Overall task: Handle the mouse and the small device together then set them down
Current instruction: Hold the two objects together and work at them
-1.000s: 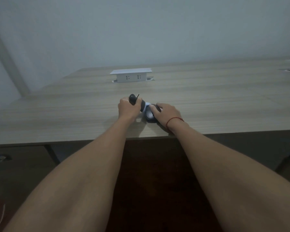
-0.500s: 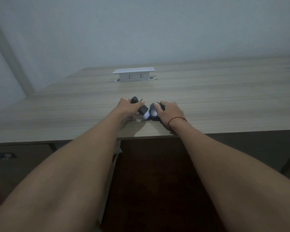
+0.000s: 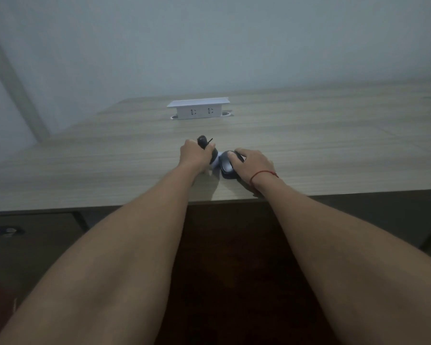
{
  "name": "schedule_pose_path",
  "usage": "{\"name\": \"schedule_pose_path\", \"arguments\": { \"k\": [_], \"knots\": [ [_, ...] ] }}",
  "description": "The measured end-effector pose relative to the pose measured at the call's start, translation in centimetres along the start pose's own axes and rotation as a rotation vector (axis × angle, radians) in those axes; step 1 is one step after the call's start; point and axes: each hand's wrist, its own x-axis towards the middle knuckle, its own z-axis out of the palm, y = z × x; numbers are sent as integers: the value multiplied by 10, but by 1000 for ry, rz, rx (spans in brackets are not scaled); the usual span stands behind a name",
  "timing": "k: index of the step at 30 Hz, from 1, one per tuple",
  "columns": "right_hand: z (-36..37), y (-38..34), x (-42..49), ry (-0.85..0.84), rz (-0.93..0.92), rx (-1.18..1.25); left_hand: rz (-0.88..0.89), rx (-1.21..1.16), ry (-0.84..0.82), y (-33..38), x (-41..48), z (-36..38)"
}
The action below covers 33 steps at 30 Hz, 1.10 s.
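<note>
A dark grey mouse point(image 3: 226, 165) lies on the wooden table point(image 3: 334, 145) near its front edge. My right hand point(image 3: 253, 164), with a red string on the wrist, rests over the mouse's right side with a finger on top. My left hand point(image 3: 194, 155) is closed around a small black device point(image 3: 202, 141) with a thin stick poking out; its lower end has a pale whitish part point(image 3: 215, 164) that points at the mouse, close beside it. Most of the device is hidden by my fingers.
A white pop-up socket box point(image 3: 198, 109) stands raised from the table further back, in line with my hands. The table's front edge runs just behind my wrists. A dark drawer unit point(image 3: 23, 245) sits under the table at the left.
My left hand has tilted the device back upright, so its black top and stick show above my fingers. My right hand has shifted slightly on the mouse, uncovering more of its top.
</note>
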Motion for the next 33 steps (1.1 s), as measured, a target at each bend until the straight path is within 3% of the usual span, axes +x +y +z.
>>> {"name": "schedule_pose_path", "arguments": {
  "k": [4, 8, 10, 15, 18, 29, 33],
  "knots": [
    [-1, 1, -1, 1, -6, 8, -14, -33, 30, 6, -6, 7],
    [-1, 0, 1, 12, 30, 27, -182, -242, -230, -1, -8, -16],
    [0, 0, 2, 7, 39, 22, -193, -254, -274, -7, -6, -22],
    [1, 2, 0, -9, 13, 14, -72, -184, 35, -6, -3, 0],
    [0, 3, 0, 0, -1, 28, 4, -178, 69, -2, -10, 12],
    [2, 0, 2, 30, 59, 17, -101, -171, -348, -9, -18, -32],
    [-2, -4, -4, -10, 70, 9, -72, -181, -304, -9, -21, -32]
  ]
}}
